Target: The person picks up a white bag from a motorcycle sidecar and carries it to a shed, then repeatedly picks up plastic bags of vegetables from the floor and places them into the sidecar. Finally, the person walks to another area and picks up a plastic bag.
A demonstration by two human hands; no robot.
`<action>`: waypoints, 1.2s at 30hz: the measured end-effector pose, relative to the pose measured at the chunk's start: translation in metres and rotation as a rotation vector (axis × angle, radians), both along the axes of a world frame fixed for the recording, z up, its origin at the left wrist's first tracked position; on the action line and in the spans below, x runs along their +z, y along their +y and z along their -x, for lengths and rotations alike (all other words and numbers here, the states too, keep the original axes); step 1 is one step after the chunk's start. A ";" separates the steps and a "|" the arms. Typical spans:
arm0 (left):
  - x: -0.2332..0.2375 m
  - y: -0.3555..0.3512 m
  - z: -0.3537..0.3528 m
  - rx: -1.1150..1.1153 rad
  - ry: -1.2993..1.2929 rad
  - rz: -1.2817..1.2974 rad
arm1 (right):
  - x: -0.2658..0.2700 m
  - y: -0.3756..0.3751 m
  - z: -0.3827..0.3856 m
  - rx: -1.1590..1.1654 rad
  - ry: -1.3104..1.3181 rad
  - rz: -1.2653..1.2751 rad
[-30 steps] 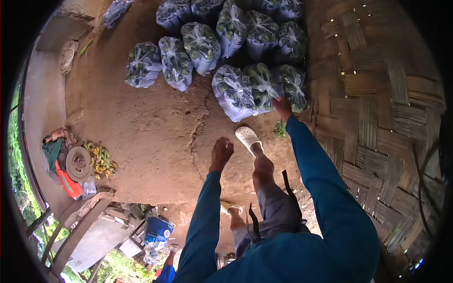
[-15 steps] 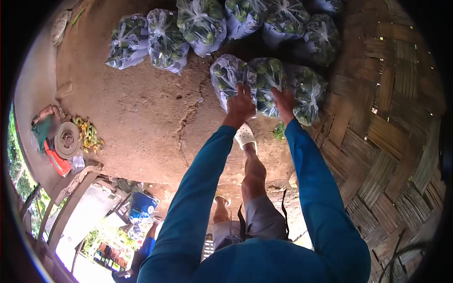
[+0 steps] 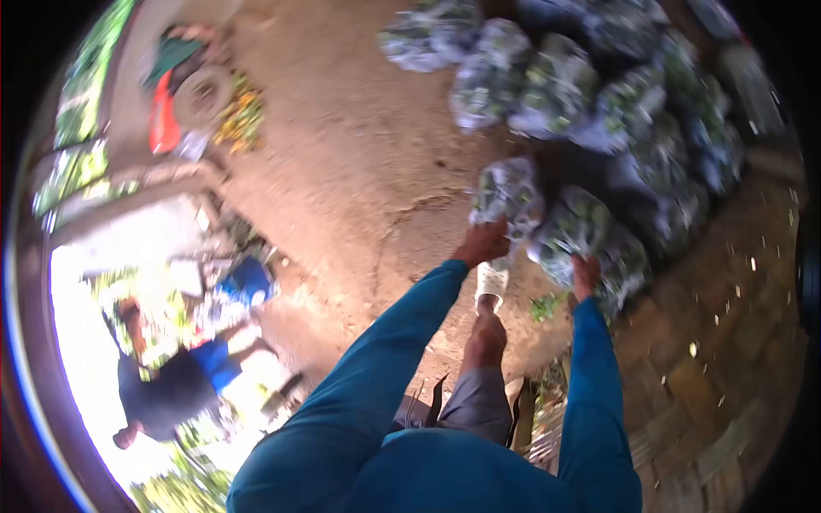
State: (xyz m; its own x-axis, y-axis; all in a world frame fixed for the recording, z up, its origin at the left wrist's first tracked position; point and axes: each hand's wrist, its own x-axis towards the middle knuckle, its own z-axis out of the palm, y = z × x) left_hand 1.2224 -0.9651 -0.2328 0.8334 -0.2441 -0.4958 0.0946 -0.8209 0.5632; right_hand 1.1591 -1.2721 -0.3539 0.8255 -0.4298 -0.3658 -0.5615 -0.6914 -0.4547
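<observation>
My left hand [image 3: 485, 242] is closed on the gathered top of a clear plastic bag [image 3: 506, 190] packed with green produce. Just to its right, my right hand [image 3: 586, 278] is closed at a second bag [image 3: 571, 224] of the same kind; blur hides its exact grip. Close beside that hand is a third bag [image 3: 624, 267]. The produce inside is too smeared to name. A white perforated clog [image 3: 492, 285] on my foot is right below the left bag.
More filled bags [image 3: 556, 85] stand in rows at the upper right. A woven wall [image 3: 710, 385] runs along the right. At left lie a coiled roll [image 3: 203, 94], an orange item [image 3: 162, 120] and a yellow-green pile [image 3: 239, 115]. Another person [image 3: 171, 385] is outside, lower left.
The view has turned, shifting the bags to the right. The left bag now stands apart from the middle one, with my left hand on it. More of the other person shows.
</observation>
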 end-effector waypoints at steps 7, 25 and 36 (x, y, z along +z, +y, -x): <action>0.099 0.070 0.087 0.287 0.045 0.006 | 0.051 -0.004 -0.020 -0.043 0.370 -0.407; 0.376 0.321 0.626 1.472 -0.297 0.173 | 0.428 0.248 0.133 0.236 0.471 -0.449; 0.538 0.385 0.935 2.048 -0.695 0.286 | 0.646 0.579 0.387 1.112 0.472 -0.711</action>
